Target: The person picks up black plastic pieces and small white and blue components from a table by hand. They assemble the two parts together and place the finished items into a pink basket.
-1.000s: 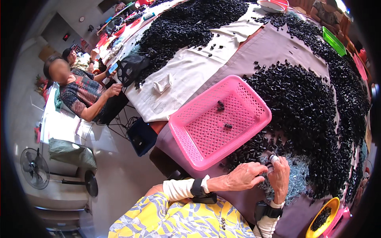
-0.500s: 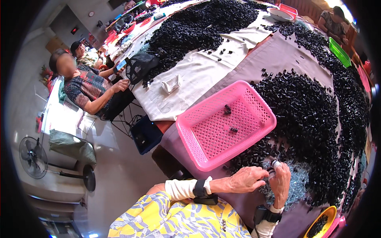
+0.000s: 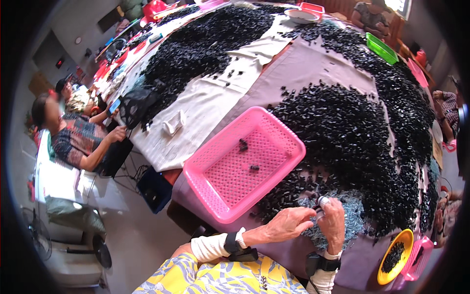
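My left hand (image 3: 290, 223) reaches in from the left with thumb and fingers pinched close together. Anything in that pinch is too small to make out. Close beside it, my right hand (image 3: 333, 220) is closed, its fingers curled. A white, dark-banded piece (image 3: 321, 202) shows at its fingertips; whether it is a tool or a wrapped finger is unclear. Beneath both hands lies a heap of small silvery-blue pieces (image 3: 353, 210). A large heap of small black parts (image 3: 338, 132) spreads beyond them. The pink perforated basket (image 3: 225, 208) left of my hands holds a few black clumps.
A yellow bowl (image 3: 407, 240) of black parts and a pink basket (image 3: 422, 257) stand at the right. Farther off are a green basket (image 3: 382, 49), a white basin (image 3: 301, 17) and a crumpled white cloth (image 3: 174, 122). People sit around the table; one at left holds a phone (image 3: 114, 106).
The view has swung to the right, so the table and basket appear farther left. My hands keep nearly the same pose over the silvery heap. More people show at the right edge.
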Tool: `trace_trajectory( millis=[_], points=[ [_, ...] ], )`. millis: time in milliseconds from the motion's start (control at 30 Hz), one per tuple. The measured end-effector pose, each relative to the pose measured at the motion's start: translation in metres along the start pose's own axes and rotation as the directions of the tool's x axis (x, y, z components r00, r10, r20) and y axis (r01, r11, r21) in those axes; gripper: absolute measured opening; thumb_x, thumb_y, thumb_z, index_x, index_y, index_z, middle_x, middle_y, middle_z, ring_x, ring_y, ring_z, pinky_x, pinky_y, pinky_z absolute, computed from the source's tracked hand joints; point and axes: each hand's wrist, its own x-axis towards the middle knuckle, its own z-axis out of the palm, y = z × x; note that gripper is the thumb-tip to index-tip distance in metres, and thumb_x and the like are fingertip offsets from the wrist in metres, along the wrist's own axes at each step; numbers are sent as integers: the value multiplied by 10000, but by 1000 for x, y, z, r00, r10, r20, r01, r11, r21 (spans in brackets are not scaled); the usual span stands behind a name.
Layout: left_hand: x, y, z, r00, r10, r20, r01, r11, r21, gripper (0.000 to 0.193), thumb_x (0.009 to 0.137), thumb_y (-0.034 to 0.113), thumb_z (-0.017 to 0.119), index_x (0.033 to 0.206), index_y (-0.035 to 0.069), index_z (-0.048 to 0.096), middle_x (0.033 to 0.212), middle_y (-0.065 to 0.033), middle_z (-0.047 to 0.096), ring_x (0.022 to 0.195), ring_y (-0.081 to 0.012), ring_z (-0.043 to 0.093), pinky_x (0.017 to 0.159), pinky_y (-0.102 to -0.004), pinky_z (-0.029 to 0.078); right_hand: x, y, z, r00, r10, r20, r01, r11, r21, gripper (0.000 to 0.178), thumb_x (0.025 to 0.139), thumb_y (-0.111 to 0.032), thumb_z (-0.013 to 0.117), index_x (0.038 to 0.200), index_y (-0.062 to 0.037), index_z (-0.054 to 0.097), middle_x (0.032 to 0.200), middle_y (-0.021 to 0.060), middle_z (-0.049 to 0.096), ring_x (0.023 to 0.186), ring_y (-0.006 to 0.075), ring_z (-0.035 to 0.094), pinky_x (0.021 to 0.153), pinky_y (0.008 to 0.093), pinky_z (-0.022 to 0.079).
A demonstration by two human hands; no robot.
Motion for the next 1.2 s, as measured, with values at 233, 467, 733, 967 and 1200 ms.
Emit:
trace_trajectory(
  millis=[233,467,733,967,1200],
  points=[
    [4,4,-3,992,-111,53,115,990,-82,300,887,139,649,1141,-16,604,890,-145,683,798,-215,679,716,-326,536,-5,2,-5,999,-12,50,13,1000,-11,194,624,-6,594,816,-31,579,782,137,568,801,330,552,723,425,436],
    [0,-8,-8,966,-258,2,256,959,-121,262,891,123,644,1115,-12,630,870,-102,692,750,-113,643,685,-275,529,-7,12,-17,999,44,27,-44,999,-8,223,637,-10,591,859,-26,591,802,139,570,825,332,545,732,435,433],
    [-1,-21,-3,982,-170,-77,175,982,65,237,872,135,670,1055,-11,634,874,-127,669,698,-167,658,629,-284,521,-23,33,-23,992,118,-41,-117,993,28,222,622,6,568,841,-22,592,790,137,556,820,340,536,742,434,438],
    [-1,-15,-12,962,-254,-104,256,967,5,243,847,138,679,1030,-14,632,873,-155,658,719,-246,657,660,-338,520,-33,36,-25,991,134,-28,-134,991,-10,248,628,3,583,873,-20,617,819,136,587,842,330,538,775,426,440],
    [-3,-16,-17,964,-228,-139,238,969,63,243,860,108,693,1066,-9,636,863,-113,669,706,-144,656,630,-271,522,-37,34,-23,989,139,-45,-141,990,-32,238,625,12,593,858,-27,623,814,110,582,843,303,530,780,413,427]
  ],
)
